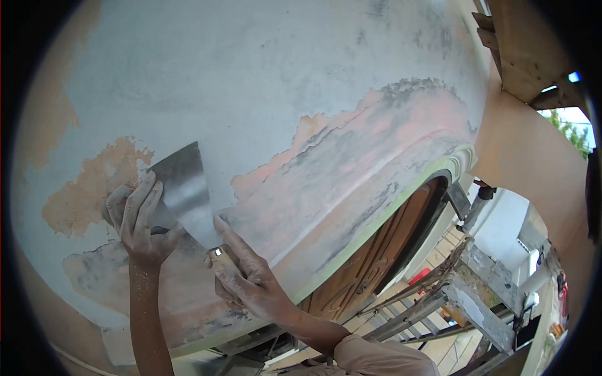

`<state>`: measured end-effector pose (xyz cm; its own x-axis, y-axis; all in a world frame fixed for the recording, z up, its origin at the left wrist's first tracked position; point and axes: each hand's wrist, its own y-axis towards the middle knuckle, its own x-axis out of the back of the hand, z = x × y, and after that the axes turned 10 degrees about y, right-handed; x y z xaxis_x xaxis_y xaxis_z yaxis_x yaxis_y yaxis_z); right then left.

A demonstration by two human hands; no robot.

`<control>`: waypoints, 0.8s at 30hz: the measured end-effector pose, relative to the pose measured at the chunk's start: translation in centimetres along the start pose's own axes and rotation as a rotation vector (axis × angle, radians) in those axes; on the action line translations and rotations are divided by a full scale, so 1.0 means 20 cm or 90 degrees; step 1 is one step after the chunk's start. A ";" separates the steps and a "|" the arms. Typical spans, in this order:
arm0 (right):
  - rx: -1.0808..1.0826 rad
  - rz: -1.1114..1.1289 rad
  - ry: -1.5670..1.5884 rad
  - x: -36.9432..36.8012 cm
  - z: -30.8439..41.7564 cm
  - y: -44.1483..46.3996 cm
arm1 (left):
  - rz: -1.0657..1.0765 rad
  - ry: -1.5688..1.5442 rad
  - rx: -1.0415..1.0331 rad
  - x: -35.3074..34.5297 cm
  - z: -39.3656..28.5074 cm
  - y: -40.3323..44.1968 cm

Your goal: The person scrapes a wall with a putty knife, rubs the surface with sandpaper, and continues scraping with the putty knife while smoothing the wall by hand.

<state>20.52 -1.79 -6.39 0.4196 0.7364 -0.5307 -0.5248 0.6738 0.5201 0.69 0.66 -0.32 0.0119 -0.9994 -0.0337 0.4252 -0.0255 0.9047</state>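
Note:
A wide metal putty knife (188, 188) is held up against the wall, its broad blade tilted and shiny. My right hand (248, 276) is closed around its handle, with the index finger stretched along the lower part of the blade. On the blade's left edge, my left hand (141, 216) has its fingers bent over the metal and its thumb apart lower down. Dust whitens the fingers of both hands. Behind them the white wall (219, 94) has rough pinkish and grey patches; one peeling orange patch (94, 188) lies left of my left hand.
A curved moulding (376, 232) arches over a brown wooden door (370, 250). At the lower right stand paint-spattered wooden trestles or ladders (483, 301) above a tiled floor. Wooden boards (527, 50) hang at the upper right. My sleeve (382, 357) shows at the bottom.

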 end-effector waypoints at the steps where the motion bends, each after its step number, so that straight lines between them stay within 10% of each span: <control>1: 0.002 0.008 0.021 0.01 0.00 0.00 | 0.015 -0.011 0.009 0.00 0.01 -0.01; 24: 0.013 0.054 0.058 0.04 -0.05 0.03 | 0.017 0.008 -0.011 -0.03 0.04 -0.04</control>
<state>19.80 -0.78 -7.12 0.3051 0.7828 -0.5423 -0.5394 0.6114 0.5790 -0.45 1.32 -0.66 0.0345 -0.9993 -0.0143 0.4404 0.0024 0.8978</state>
